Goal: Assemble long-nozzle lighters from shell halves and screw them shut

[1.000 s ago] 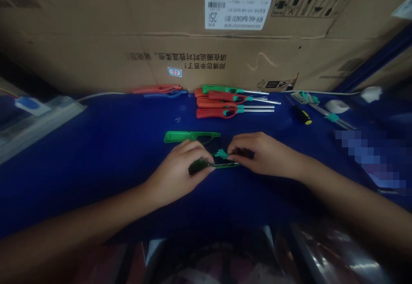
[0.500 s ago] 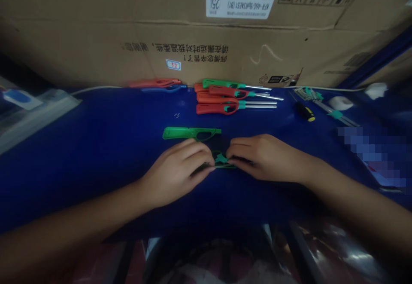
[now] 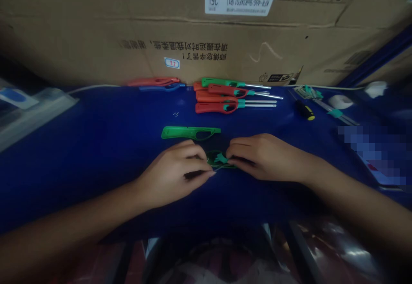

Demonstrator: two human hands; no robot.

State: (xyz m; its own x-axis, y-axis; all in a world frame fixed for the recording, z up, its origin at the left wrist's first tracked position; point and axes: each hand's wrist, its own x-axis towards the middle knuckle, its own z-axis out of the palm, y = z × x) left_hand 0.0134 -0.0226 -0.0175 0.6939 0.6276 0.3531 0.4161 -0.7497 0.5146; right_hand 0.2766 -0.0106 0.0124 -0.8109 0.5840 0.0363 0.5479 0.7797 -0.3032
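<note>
A green lighter shell half point(image 3: 210, 162) lies on the blue table between my hands, partly hidden by my fingers. A small teal trigger point(image 3: 221, 158) sits over it. My right hand point(image 3: 259, 157) pinches at the trigger's right end. From the left, my left hand point(image 3: 180, 174) has thumb and forefinger closed on a thin wire point(image 3: 219, 169) that slants up toward the trigger. Just beyond my hands rests another green shell half point(image 3: 189, 133), untouched.
Behind lie several stick lighters point(image 3: 217, 105) with metal tubes, and red point(image 3: 156, 81) and blue point(image 3: 164, 87) shell pieces. To the right are a screwdriver point(image 3: 305, 110), a tape roll point(image 3: 341, 102) and metal tubes with teal parts point(image 3: 309, 92). A cardboard box point(image 3: 96, 39) walls the back.
My left fingertips have drawn slightly down and away from the shell, showing more of it and the thin wire. My right hand stays at the trigger.
</note>
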